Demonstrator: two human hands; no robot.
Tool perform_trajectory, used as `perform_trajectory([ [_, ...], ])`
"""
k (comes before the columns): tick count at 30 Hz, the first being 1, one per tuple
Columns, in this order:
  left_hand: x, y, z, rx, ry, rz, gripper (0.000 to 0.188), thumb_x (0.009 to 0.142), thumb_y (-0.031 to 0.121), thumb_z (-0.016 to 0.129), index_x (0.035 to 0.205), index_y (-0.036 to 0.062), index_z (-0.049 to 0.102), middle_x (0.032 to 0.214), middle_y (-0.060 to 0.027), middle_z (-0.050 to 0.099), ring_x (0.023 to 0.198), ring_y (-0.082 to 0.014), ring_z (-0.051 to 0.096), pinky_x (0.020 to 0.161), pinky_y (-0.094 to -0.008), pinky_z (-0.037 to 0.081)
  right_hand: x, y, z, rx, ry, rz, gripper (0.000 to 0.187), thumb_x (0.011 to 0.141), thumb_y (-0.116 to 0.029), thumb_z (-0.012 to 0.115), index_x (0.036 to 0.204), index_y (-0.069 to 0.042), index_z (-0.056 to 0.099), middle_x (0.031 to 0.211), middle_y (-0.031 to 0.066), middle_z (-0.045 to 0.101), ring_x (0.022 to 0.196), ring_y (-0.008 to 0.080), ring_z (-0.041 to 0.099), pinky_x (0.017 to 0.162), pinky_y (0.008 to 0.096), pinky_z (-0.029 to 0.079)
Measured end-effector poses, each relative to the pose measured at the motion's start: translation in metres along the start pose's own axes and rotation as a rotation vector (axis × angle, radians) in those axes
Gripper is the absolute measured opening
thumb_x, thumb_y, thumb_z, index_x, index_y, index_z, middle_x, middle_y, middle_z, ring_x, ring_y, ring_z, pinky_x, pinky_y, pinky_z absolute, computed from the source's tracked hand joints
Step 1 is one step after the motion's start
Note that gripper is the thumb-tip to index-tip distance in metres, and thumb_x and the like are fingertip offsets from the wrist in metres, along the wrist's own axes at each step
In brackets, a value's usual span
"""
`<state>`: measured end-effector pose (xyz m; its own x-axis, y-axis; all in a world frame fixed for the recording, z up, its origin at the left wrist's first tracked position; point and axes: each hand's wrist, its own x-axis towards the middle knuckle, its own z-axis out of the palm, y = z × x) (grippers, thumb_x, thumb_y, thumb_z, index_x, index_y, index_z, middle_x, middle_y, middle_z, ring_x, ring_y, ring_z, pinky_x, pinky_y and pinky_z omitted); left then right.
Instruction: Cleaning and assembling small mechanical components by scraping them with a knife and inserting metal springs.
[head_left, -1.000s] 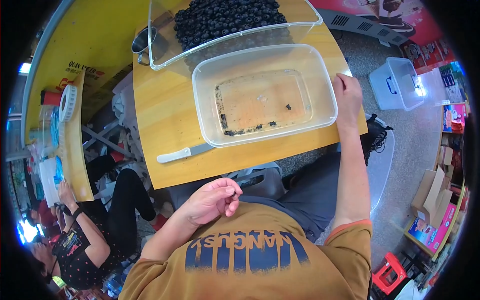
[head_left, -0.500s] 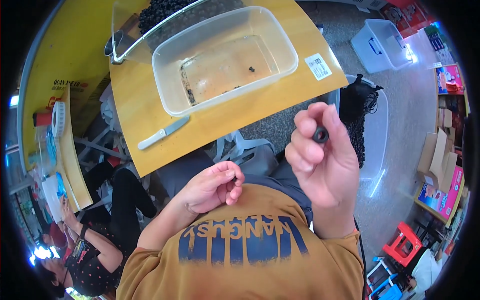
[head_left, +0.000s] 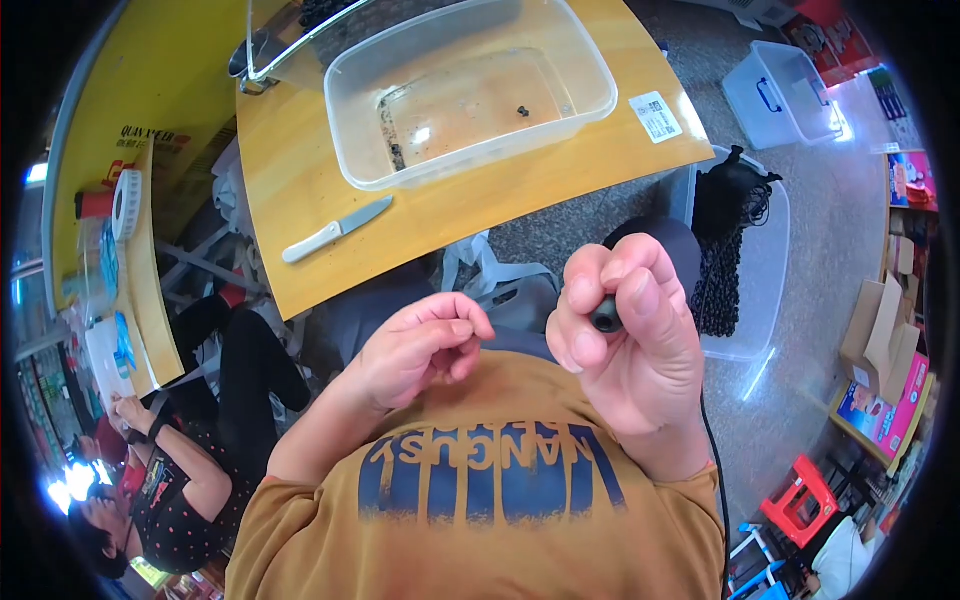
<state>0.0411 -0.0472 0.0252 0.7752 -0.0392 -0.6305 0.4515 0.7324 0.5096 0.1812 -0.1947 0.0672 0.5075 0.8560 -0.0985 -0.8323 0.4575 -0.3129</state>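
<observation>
My right hand (head_left: pixel 640 350) pinches a small black ring-shaped piece (head_left: pixel 606 316) between thumb and fingertips. Its round hole faces me. To the left, my left hand (head_left: pixel 425 345) is in front of my shirt, its fingers curled and thumb against the index finger; what it holds, if anything, is hidden. The hands are apart. Ahead on the yellow table (head_left: pixel 270 185) stands a clear plastic tub (head_left: pixel 345 150) with dark crumbs and a small black piece (head_left: pixel 523 112) in it. A knife (head_left: pixel 338 231) with a pale handle lies near the table's front edge.
Behind the tub, a second clear container (head_left: pixel 300 55) holds many black pieces. At right, a clear bin (head_left: pixel 765 270) holds a black bag and strung black pieces (head_left: pixel 718 285). A blue-handled tub (head_left: pixel 775 95) and red stool (head_left: pixel 800 500) stand there. Another person (head_left: pixel 190 490) sits at left.
My right hand has moved left, closer to my left hand, and turned the black ring-shaped piece. A dark bit that showed at my left fingertips is now out of sight. The view has shifted slightly.
</observation>
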Motion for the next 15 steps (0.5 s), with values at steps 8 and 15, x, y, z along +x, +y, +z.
perform_trajectory([
  [8, -0.026, 0.017, 0.02, 0.241, -0.042, 0.336, 0.015, 0.086, 0.01, 0.046, 0.092, 0.0004, 0.056, 0.07, 0.0016, 0.048, 0.061, -0.0057, 0.041, 0.055, -0.0192, 0.035, -0.014, 0.012, 0.008, -0.131, 0.048, 0.033, 0.018, 0.087, -0.013, 0.051, 0.102, -0.003, 0.054, 0.102, 0.013, 0.049, 0.077, 0.0177, 0.054, 0.066, 0.0285, 0.043],
  [15, -0.036, 0.005, 0.027, 0.29, -0.027, 0.359, 0.014, 0.084, 0.011, 0.048, 0.085, -0.0011, 0.055, 0.076, -0.0024, 0.046, 0.06, -0.0086, 0.045, 0.051, -0.0203, 0.035, -0.034, 0.024, 0.01, -0.236, -0.012, -0.045, 0.025, 0.081, -0.005, 0.054, 0.106, -0.002, 0.054, 0.106, 0.0128, 0.047, 0.083, 0.0192, 0.055, 0.072, 0.0293, 0.045],
])
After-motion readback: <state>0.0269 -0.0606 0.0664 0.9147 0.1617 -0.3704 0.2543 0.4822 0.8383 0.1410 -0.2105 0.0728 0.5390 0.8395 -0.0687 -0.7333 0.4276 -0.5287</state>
